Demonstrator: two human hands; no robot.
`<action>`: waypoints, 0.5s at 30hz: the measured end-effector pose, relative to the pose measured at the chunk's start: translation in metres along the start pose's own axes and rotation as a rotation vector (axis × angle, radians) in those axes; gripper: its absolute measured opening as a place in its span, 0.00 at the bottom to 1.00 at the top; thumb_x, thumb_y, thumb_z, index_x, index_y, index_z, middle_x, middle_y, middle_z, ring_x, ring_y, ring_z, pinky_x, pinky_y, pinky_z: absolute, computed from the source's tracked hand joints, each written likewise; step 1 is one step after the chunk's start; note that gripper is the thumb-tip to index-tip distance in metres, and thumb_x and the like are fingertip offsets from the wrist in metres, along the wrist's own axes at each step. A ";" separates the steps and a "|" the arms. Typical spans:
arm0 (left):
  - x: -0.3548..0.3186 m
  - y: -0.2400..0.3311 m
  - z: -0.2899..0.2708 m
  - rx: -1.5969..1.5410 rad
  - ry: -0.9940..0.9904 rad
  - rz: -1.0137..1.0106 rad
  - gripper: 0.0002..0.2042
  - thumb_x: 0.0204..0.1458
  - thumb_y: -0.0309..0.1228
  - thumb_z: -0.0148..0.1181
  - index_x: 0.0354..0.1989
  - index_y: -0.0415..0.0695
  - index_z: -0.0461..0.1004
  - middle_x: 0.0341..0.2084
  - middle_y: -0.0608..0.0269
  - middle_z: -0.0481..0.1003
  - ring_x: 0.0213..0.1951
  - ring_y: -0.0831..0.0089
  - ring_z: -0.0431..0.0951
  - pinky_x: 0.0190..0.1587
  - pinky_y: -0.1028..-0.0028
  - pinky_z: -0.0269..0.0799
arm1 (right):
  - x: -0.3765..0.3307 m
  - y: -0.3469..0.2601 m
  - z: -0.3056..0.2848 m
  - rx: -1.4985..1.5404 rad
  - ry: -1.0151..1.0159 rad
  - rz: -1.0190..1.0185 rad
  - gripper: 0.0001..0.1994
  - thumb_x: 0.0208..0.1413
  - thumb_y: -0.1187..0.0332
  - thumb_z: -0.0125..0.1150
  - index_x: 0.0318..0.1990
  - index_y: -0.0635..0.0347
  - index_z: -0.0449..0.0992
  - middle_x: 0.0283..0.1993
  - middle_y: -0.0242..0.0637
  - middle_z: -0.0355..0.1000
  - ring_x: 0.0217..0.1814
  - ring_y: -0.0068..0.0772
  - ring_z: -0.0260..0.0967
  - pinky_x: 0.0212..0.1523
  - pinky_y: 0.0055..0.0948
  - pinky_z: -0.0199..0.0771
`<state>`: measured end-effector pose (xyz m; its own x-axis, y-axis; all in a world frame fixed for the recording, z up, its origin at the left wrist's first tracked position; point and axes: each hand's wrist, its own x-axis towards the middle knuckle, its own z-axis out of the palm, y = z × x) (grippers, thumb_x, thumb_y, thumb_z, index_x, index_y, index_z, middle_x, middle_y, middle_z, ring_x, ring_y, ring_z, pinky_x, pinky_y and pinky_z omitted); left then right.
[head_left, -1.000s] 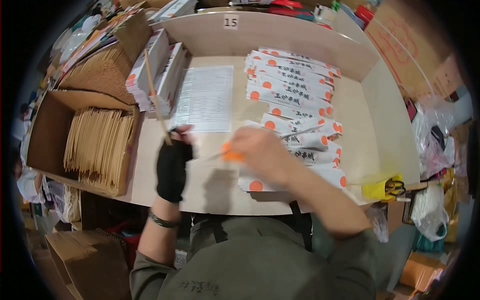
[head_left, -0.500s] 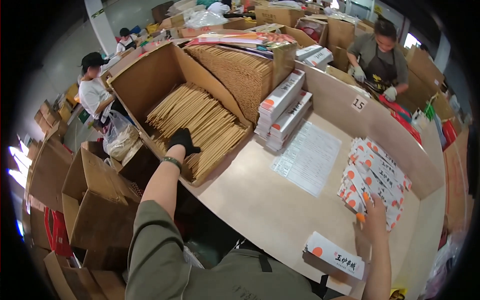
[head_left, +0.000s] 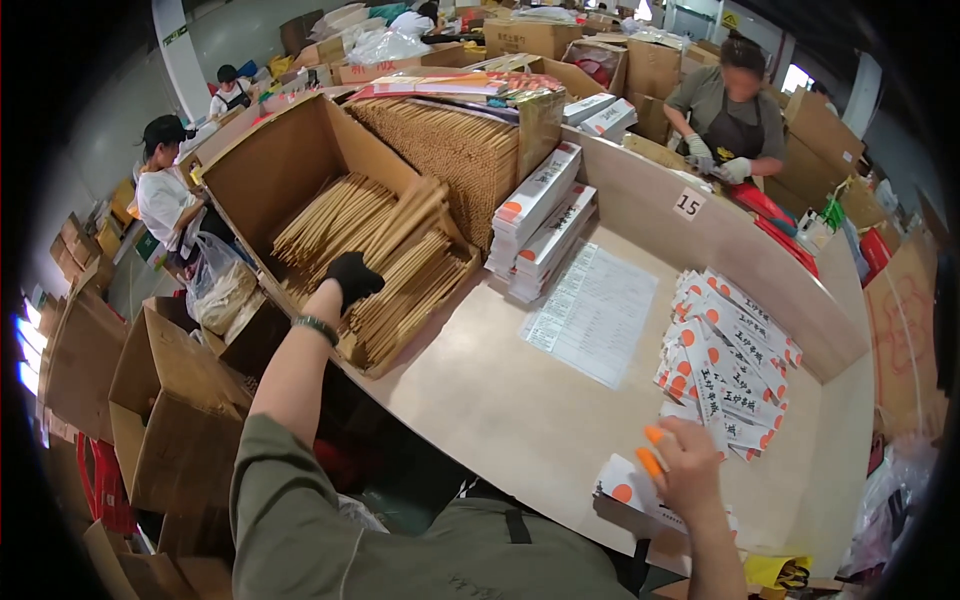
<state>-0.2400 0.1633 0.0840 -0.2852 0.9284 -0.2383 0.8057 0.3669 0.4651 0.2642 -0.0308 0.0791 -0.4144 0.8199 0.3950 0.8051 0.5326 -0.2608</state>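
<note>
My left hand (head_left: 352, 278), in a black glove, is closed around the lower end of a bundle of thin wooden sticks (head_left: 408, 222). The bundle is raised slantwise over the other loose sticks (head_left: 335, 215) in an open cardboard box (head_left: 262, 165). My right hand (head_left: 690, 465) has orange covers on two fingertips, which are apart, and no object shows between them. It hovers over a small stack of white paper sleeves (head_left: 622, 485) with orange dots at the table's front edge, partly hiding them. Beyond it lies a fanned pile of the same sleeves (head_left: 735, 365).
A printed sheet (head_left: 592, 315) lies on the table (head_left: 480, 385). Behind it stand stacked bundles of sleeves (head_left: 540, 225), beside a carton packed with sticks (head_left: 450, 150). A low wooden wall (head_left: 745, 245) borders the far side. A gloved co-worker (head_left: 735, 115) stands beyond it.
My left hand has risen slightly, lifting a bundle off the loose sticks. My right hand has moved left and nearer, from the fanned pile to the front stack. The whole view has shifted slightly.
</note>
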 end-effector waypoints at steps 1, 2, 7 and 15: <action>-0.009 -0.005 0.017 -0.470 -0.029 0.096 0.16 0.40 0.25 0.64 0.40 0.34 0.72 0.27 0.55 0.77 0.26 0.72 0.77 0.27 0.72 0.74 | -0.001 -0.010 0.003 0.077 0.004 0.005 0.16 0.39 0.72 0.70 0.39 0.61 0.79 0.46 0.44 0.73 0.46 0.45 0.70 0.46 0.37 0.70; -0.020 -0.011 0.037 -0.936 -0.068 0.196 0.14 0.41 0.24 0.64 0.38 0.36 0.73 0.24 0.59 0.76 0.25 0.73 0.76 0.26 0.73 0.74 | 0.005 -0.023 0.004 0.267 -0.074 0.095 0.21 0.39 0.70 0.71 0.45 0.61 0.77 0.48 0.46 0.72 0.49 0.45 0.70 0.49 0.37 0.69; -0.161 0.075 0.201 -1.048 -0.095 0.459 0.10 0.47 0.30 0.63 0.36 0.40 0.75 0.23 0.65 0.75 0.23 0.76 0.75 0.24 0.75 0.70 | 0.070 -0.098 0.044 0.848 0.205 0.293 0.45 0.42 0.64 0.74 0.66 0.65 0.54 0.57 0.50 0.68 0.60 0.39 0.66 0.61 0.35 0.63; -0.230 0.084 0.263 -0.589 -0.197 0.908 0.18 0.48 0.36 0.61 0.45 0.41 0.73 0.38 0.54 0.77 0.41 0.58 0.77 0.41 0.65 0.73 | 0.003 -0.089 0.111 0.985 0.415 0.288 0.32 0.46 0.73 0.70 0.59 0.67 0.62 0.44 0.42 0.75 0.44 0.31 0.75 0.46 0.26 0.74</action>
<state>0.0300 -0.0349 -0.0463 0.4185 0.8602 0.2914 0.2842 -0.4288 0.8576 0.1440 -0.0521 0.0055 0.0566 0.9041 0.4236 0.0825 0.4186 -0.9044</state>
